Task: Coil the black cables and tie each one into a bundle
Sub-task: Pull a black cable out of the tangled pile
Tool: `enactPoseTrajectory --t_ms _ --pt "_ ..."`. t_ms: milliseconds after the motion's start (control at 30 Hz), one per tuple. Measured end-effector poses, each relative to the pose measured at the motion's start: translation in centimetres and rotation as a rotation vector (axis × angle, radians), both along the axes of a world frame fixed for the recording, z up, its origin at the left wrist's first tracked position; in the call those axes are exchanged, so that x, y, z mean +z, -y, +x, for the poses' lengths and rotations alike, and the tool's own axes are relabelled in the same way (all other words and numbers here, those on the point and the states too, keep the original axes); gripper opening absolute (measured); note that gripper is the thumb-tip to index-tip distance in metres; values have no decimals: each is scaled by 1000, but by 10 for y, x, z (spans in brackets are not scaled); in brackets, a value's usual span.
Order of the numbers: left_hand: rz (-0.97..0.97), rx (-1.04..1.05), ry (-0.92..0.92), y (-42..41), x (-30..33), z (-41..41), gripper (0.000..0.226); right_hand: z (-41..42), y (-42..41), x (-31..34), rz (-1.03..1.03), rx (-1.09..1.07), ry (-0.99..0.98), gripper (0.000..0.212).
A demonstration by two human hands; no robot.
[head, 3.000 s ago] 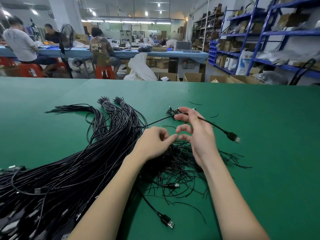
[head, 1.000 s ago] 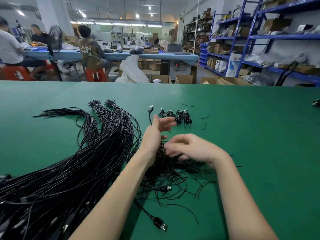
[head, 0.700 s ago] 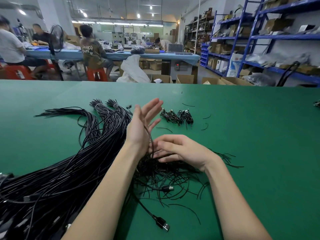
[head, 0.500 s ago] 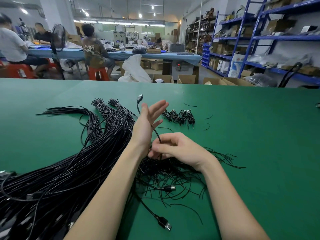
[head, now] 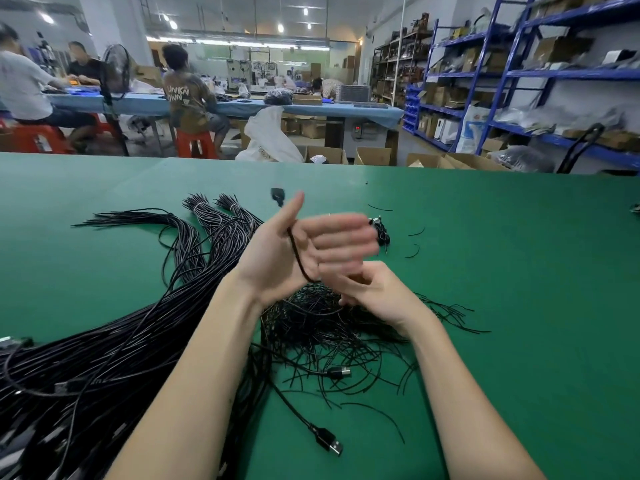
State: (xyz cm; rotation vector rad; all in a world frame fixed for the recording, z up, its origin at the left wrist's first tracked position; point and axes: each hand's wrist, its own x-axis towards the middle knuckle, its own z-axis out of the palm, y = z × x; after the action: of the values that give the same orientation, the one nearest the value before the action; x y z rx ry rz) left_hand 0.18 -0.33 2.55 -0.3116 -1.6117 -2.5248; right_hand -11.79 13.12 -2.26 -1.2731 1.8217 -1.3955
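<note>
Left hand (head: 304, 251) is raised palm-up, fingers straight and spread, blurred at the tips; a thin black cable (head: 298, 258) runs across its palm from the thumb base down to the right hand, its plug end (head: 277, 195) sticking up past the thumb. Right hand (head: 374, 289) sits just right of and below it, fingers curled, apparently pinching that same cable low down; the exact pinch is hidden. Looks like an early wrap of the cable round the left hand, no tie on yet.

Under both hands lies a loose heap of short thin black ties (head: 332, 334) on the green desk (head: 519, 271). To the left, a big pile of uncoiled long black cables (head: 114, 344) fans from near-left to the far middle. A USB plug (head: 329, 443) lies near, centre. Just beyond the left fingers, a small cluster of finished black bundles (head: 381, 232), partly hidden.

Judgement: only a few done, most of the pile left.
</note>
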Motion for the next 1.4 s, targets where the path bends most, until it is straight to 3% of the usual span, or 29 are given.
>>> enactPoseTrajectory --t_ms 133,267,400,533,700,900,1033,1133,1233,1400 --pt "-395 -328 301 -5 0 3 74 -6 -5 7 -98 -39 37 16" --pt "-705 -118 555 -12 -4 -6 78 0 2 20 -110 -132 -192 28" --pt "-803 22 517 -14 2 -6 64 6 5 27 -258 -257 -281 26" --pt "-991 18 575 -17 10 -5 68 1 3 21 -307 -314 -362 25" --pt "-1152 125 577 -24 12 -7 70 -3 4 19 -263 -362 -374 24" --pt "-1361 248 642 -29 13 -12 84 -10 0 20 -83 -415 -535 52" --pt "-1339 310 579 -34 10 -14 77 -10 -4 23 -29 -427 -506 61" --pt "-1310 408 460 -27 7 -14 66 -13 -15 26 -244 -272 -171 56" --pt "-1208 457 340 -25 0 -17 59 -13 -21 27 -366 -152 -30 44" --pt "-944 426 321 -16 -16 -21 61 -15 -23 41 -221 109 103 35"
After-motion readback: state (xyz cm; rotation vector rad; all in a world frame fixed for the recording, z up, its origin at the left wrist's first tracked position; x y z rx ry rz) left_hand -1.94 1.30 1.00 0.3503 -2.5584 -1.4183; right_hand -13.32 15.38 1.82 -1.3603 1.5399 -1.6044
